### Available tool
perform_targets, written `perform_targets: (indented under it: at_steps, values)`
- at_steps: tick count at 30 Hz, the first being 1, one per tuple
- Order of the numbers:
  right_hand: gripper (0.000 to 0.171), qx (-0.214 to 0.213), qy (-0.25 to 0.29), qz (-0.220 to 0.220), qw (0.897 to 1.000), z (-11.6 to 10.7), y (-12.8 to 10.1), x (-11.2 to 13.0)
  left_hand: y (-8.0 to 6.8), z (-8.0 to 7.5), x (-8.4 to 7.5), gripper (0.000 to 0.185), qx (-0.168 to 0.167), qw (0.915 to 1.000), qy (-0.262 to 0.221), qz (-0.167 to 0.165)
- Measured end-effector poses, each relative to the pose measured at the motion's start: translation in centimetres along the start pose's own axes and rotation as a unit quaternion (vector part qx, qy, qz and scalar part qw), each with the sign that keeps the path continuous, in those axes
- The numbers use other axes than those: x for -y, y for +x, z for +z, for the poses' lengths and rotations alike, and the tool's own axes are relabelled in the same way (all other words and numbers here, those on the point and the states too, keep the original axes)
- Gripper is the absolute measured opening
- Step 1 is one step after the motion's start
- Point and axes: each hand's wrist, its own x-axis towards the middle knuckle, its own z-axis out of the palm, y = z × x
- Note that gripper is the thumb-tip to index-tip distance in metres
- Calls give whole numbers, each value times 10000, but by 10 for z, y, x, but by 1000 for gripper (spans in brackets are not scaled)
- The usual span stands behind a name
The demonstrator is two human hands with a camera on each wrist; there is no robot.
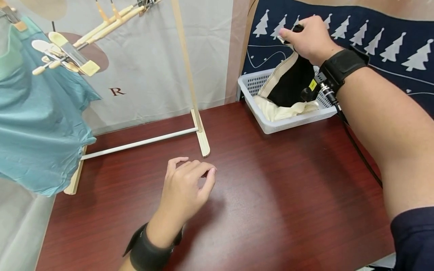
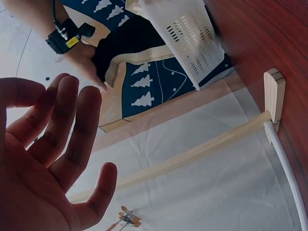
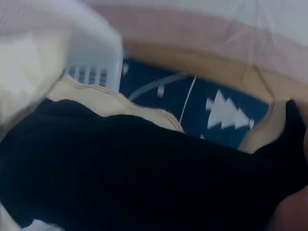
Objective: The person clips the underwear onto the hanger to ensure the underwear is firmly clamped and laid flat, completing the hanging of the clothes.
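Observation:
My right hand [image 1: 313, 41] pinches the upper end of a black cloth garment with a beige border [image 1: 294, 84], above a white plastic basket [image 1: 288, 125]. The garment hangs from the fingers, its lower part still inside the basket. Cream cloth [image 1: 279, 112] lies beside it in there. In the right wrist view the black fabric [image 3: 144, 168] fills most of the picture, its beige edge running along the top. My left hand [image 1: 184, 188] hovers over the table with loosely bent fingers and holds nothing; the left wrist view shows its palm [image 2: 38, 187].
A wooden rack with an upright post [image 1: 186, 56] and a white lower bar [image 1: 142, 143] stands at left on the dark red table [image 1: 271, 210]. Light-blue clothing [image 1: 37, 124] hangs there near wooden clips [image 1: 72, 54]. Navy tree-print cloth [image 1: 359, 49] covers the back right.

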Motion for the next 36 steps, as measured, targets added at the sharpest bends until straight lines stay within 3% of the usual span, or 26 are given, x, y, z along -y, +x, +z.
perform_targets:
  at_steps: [5, 9, 11, 13, 16, 18, 19, 21, 23, 26, 30, 33, 36]
  values:
    - [50, -27, 734, -751, 9945, 13, -16, 19, -1, 1, 2, 13, 43, 10000, -30, -33]
    - [45, -30, 1529, -1446, 9776, 26, -34, 49, -2, 4, 8, 10, 134, 9994, -132, -297]
    - [43, 10, 2065, -1793, 9619, 34, -42, 66, -1, 6, 14, 10, 228, 9974, -301, -613]
    - [41, 145, 2776, -2086, 9377, 43, -49, 84, 4, 9, 22, 15, 337, 9933, -516, -981]
    - [38, 494, 3704, -2336, 8977, 56, -60, 110, 18, 14, 38, 39, 522, 9836, -858, -1495]
    - [39, 685, 4009, -2396, 8816, 65, -68, 124, 30, 18, 50, 59, 682, 9752, -1072, -1813]
    - [40, 746, 4047, -2408, 8790, 69, -72, 130, 34, 19, 55, 68, 789, 9703, -1193, -1952]
    - [44, 892, 4017, -2403, 8791, 80, -81, 139, 41, 22, 63, 80, 1042, 9583, -1465, -2221]
    - [48, 974, 3696, -2460, 8907, 90, -89, 144, 43, 24, 68, 84, 1310, 9446, -1756, -2444]
    - [49, 1112, 3177, -2617, 9046, 104, -96, 149, 40, 25, 71, 61, 1623, 9292, -2126, -2551]
    - [50, 1215, 2846, -2736, 9107, 115, -96, 148, 30, 20, 76, 25, 1734, 9291, -2171, -2442]
    - [50, 1389, 2507, -2593, 9223, 118, -90, 140, 24, 8, 91, 24, 1670, 9373, -1937, -2368]
    - [45, 1781, 1673, -2308, 9418, 121, -79, 125, 19, -9, 111, 25, 1653, 9422, -1685, -2378]
